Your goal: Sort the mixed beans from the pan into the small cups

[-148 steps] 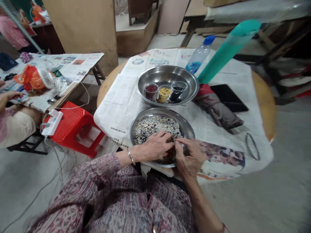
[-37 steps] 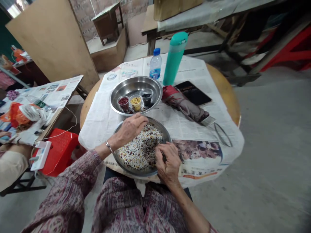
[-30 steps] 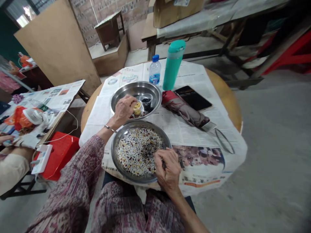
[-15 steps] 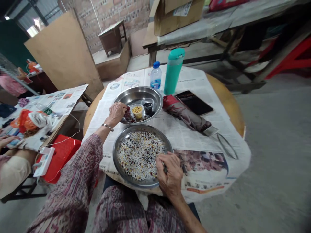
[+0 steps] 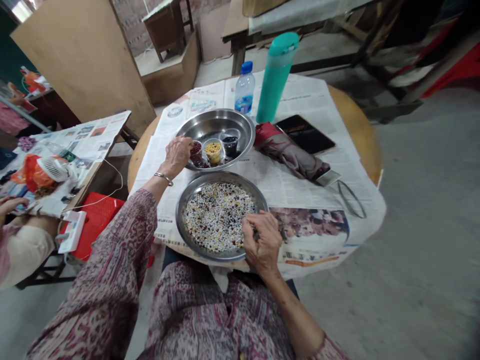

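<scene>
Person's left hand (image 5: 179,152) at plastic cup (image 5: 196,154), right hand (image 5: 263,237) curled by round metal basin (image 5: 225,179), both grips unclear, speckled grains (image 5: 215,216), newspaper-covered bench (image 5: 360,132), grey floor (image 5: 423,215)

The left hand (image 5: 178,154) moved from the lower basin (image 5: 221,256) to the red-bean cup (image 5: 196,153).

Table (image 5: 362,130) — newspaper (image 5: 296,195) — front basin (image 5: 249,186), rear basin (image 5: 210,125), umbrella (image 5: 290,153).

Beyond right grip (image 5: 263,239): grey-red umbrella (image 5: 290,153), black tablet (image 5: 305,134) just past it. Blue-capped bottle (image 5: 245,90) and teal bottle (image 5: 276,77) stand farther out, side by side. Left of left grip (image 5: 177,156): red stool (image 5: 101,211), white power strip (image 5: 73,231) at its edge; white fan (image 5: 55,169) farther left, beside orange bag (image 5: 31,172).
</scene>
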Demonstrator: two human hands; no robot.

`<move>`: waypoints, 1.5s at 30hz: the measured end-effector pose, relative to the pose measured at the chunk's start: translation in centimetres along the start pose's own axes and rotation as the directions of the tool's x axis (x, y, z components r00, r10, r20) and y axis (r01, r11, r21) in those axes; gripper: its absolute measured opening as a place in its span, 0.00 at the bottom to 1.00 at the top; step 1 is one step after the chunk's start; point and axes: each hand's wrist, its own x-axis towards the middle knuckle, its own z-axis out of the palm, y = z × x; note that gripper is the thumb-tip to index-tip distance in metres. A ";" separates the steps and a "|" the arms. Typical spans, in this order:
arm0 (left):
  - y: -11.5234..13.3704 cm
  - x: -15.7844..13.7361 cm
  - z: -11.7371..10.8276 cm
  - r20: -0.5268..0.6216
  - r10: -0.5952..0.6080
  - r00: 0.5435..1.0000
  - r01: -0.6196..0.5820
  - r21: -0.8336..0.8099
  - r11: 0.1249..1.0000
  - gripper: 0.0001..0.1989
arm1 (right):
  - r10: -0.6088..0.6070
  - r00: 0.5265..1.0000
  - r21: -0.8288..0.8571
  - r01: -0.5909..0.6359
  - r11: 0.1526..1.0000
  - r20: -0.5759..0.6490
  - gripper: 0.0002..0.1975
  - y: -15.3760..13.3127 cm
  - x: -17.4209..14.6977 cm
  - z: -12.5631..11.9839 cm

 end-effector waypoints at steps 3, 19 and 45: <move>0.7 -1.2 -1.1 -0.037 0.014 0.999 -0.015 -0.035 0.999 0.07 | -0.006 1.000 -0.009 0.006 1.000 -0.004 0.05 0.1 -0.1 0.0; 6.3 -17.1 1.3 0.452 0.624 0.637 -0.580 -0.252 0.775 0.12 | 0.018 1.000 -0.009 -0.018 1.000 -0.001 0.06 0.1 -0.1 0.0; 5.2 -20.1 0.4 0.452 0.672 0.586 -0.469 -0.488 0.736 0.10 | -0.021 0.999 0.007 0.021 1.000 -0.026 0.06 0.2 -0.1 0.1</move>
